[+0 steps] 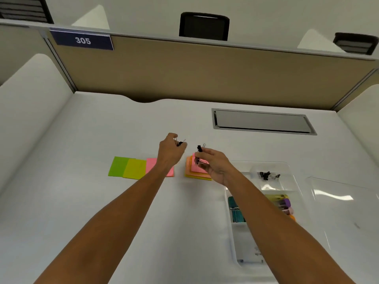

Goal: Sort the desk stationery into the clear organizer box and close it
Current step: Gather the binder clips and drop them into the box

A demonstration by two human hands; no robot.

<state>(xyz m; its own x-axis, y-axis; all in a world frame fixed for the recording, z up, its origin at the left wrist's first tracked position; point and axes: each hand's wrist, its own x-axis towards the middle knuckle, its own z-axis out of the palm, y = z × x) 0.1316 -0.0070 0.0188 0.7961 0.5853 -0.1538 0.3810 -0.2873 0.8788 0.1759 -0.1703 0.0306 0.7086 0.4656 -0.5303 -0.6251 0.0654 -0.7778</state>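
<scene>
From my seat I see both bare arms reaching up the middle of the frame over the white desk (102, 124). The left hand (171, 149) sits just left of centre with its fingers curled round a small black binder clip (180, 142), whose wire handles stick out above the knuckles. The right hand (213, 166), just right of centre, pinches a second black clip (199, 149) at the fingertips and seems to hold another clip (197, 161) lower in the fingers. Under the right hand lies a stack of sticky notes (194, 174), pink on orange on yellow. Left of it, three note pads (131, 168) lie in a row, green, yellow-green and pink, partly crossed by the left forearm. The clear organizer box (287, 167) stands open at the right of the frame; its upper compartment holds loose black clips (266, 175), and lower compartments show teal items (235, 210) and coloured highlighters (284, 203), partly hidden by the right forearm. The clear lid (344, 201) lies just right of the box.
</scene>
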